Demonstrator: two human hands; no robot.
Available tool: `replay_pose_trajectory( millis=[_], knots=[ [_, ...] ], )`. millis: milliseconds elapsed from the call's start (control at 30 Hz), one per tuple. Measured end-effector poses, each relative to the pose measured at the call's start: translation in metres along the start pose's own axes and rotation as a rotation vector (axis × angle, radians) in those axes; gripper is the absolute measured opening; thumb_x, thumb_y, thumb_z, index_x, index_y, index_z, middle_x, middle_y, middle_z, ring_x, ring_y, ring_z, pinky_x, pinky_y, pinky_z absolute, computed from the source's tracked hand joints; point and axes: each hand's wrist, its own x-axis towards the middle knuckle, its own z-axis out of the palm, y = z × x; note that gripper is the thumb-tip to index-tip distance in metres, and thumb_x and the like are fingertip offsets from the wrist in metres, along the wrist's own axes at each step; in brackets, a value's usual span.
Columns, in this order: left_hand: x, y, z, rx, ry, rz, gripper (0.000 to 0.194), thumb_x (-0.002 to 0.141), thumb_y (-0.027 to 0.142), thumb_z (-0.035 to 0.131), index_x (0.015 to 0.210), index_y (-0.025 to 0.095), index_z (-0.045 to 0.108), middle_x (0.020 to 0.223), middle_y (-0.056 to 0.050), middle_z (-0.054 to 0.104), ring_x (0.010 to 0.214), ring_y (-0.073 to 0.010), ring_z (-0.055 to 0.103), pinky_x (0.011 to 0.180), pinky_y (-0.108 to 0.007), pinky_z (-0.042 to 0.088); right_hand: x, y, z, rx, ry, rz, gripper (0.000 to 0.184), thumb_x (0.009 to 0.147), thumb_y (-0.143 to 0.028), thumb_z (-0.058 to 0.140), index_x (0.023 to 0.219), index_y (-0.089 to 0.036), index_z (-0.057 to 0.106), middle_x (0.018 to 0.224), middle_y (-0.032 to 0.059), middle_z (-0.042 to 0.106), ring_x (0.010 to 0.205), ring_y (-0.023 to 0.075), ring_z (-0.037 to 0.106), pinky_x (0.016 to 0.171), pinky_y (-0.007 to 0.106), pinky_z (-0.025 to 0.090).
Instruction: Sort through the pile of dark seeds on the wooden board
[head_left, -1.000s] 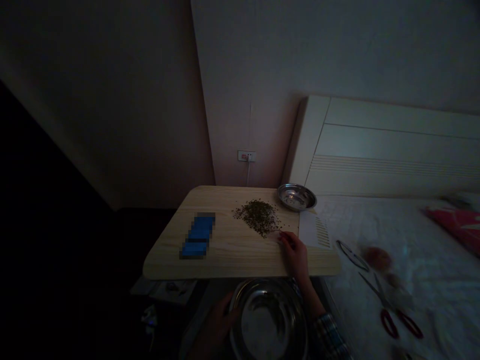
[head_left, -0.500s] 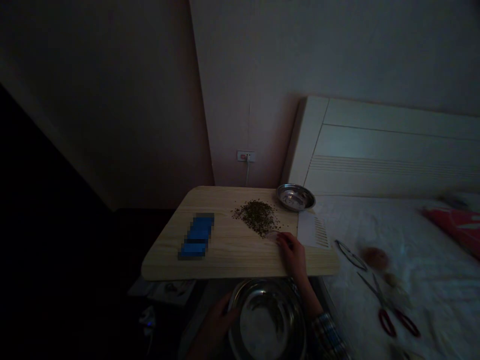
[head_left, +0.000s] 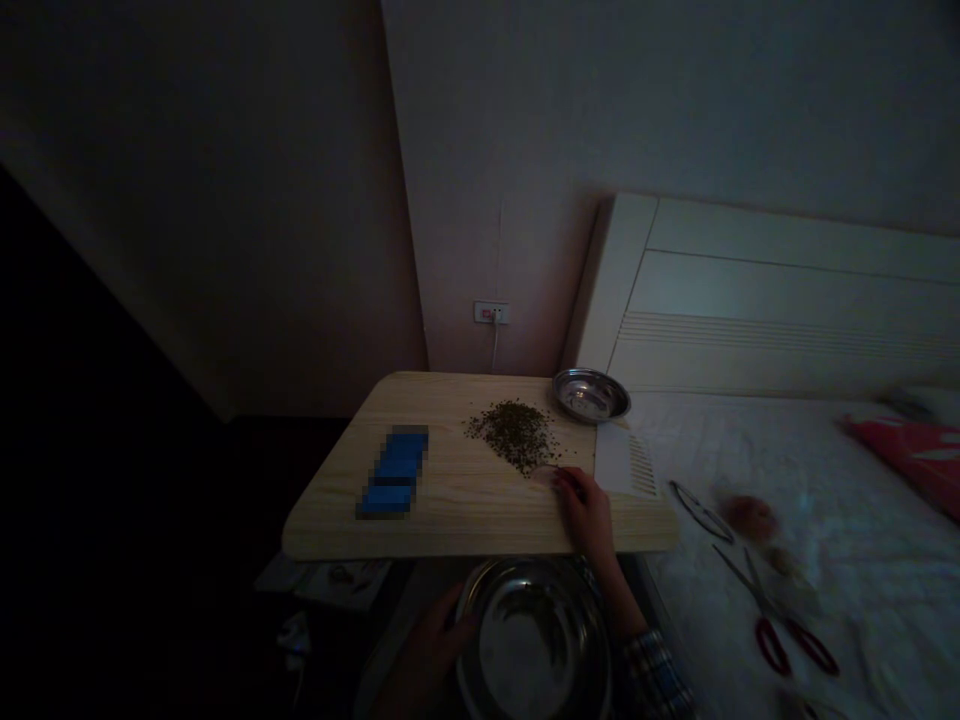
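Observation:
The room is dim. My right hand rests on the light wooden tabletop, fingers curled at the near edge of a pile of small dark seeds; something small and pale lies at its fingertips. My left hand grips the left rim of a large steel bowl held below the table's front edge. A smaller steel dish stands at the table's back right corner.
A blurred blue rectangle lies on the table's left half. A white paper sits at the right edge. On the bed lie red-handled scissors, glasses and a red pillow. A wall socket is behind.
My right hand has stayed at the seed pile's near edge, shifting only slightly. The view has drifted a little; the bowl and my left hand keep their place.

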Motion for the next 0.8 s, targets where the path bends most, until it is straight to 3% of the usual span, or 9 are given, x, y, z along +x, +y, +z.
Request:
replay_pose_trajectory(
  millis=[533,800],
  knots=[
    [0.005,-0.011,0.000,0.025,-0.024,0.025,0.039,0.065,0.025,0.059,0.101,0.016,0.069,0.106,-0.005,0.072,0.105,-0.0299,0.060,0.092,-0.036,0.046,0.000,-0.001,0.001,0.025,-0.022,0.009,0.024,0.079,-0.032,0.052,0.096,-0.019,0.064,0.093,0.0068,0.068,0.083,0.0211,0.062,0.075,0.034,0.048],
    [0.002,-0.002,0.000,0.027,-0.036,0.016,0.040,0.066,0.025,0.057,0.103,0.013,0.068,0.107,-0.007,0.071,0.104,-0.0297,0.061,0.090,-0.035,0.047,0.001,0.001,0.000,0.010,-0.029,0.005,0.025,0.080,-0.032,0.051,0.097,-0.019,0.064,0.093,0.0068,0.068,0.084,0.0213,0.062,0.077,0.035,0.048]
  ],
)
